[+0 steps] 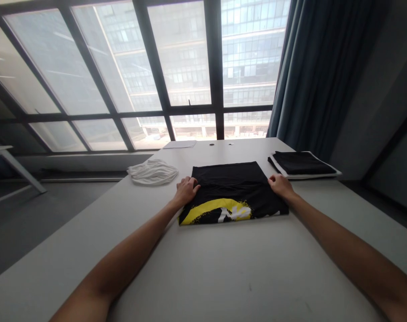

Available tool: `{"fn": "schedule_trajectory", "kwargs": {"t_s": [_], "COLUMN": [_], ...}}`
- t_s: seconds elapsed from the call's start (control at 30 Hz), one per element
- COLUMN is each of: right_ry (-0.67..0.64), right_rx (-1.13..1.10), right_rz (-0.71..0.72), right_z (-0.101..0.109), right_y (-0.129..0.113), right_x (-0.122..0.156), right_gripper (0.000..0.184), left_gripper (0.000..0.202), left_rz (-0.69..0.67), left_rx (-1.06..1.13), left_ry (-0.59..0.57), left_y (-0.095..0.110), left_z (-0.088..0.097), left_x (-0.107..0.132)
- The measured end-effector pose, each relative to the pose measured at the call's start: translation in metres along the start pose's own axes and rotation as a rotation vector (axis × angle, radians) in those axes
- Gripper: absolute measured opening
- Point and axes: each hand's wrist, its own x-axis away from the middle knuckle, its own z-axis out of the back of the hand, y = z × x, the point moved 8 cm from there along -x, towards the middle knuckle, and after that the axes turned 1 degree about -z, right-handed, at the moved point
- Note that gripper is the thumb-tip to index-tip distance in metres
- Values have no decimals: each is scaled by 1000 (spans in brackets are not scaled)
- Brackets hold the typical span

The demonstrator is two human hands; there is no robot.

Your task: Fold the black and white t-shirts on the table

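A folded black garment [228, 176] with a yellow-and-white print lies flat on the counter [210, 273]. The left hand [186, 190] pinches its left edge, the right hand [279, 184] its right. A bunched white cloth [153, 172] sits near the left hand; a folded black-and-white fabric stack [302, 163] near the right.

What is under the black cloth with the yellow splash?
The black cloth lies on the white table, which shows around its edges. The part right beneath is covered, so I can't tell if anything's hidden there.
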Motion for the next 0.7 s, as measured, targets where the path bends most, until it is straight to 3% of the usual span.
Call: {"fn": "schedule_trajectory", "kwargs": {"t_s": [0.07, 0.13, 0.23, 0.3, 0.43, 0.6, 0.7], "right_ry": [67, 40, -135, -282, -416, -384, -375], "right_rx": [34, -3, -52, -23, 68, 176, 185], "right_rz": [107, 269, 497, 556, 490, 333, 280], "right_z": [9, 5, -22, -45, -69, -58, -54], "right_y": [-32, -71, -122, -136, -117, -65, -48], "right_x": [10, 24, 51, 65, 61, 33, 25], "right_gripper": [35, 41, 50, 57, 64, 64, 64], "left_gripper": [32, 40, 52, 57, 61, 62, 65], "left_rz": [-162, -316, -421, -426, -417, -404, -334], "left_rx": [48, 89, 80, 65, 57, 68, 53], "left_ry": [6, -67, -257, -352, -380, -380, -374], "left_y": [28, 58, 85, 90, 87, 83, 68], "left_z": [4, -3, -27, -40, -45, -41, -41], "left_x": [7, 17, 33, 40, 42, 41, 34]}}
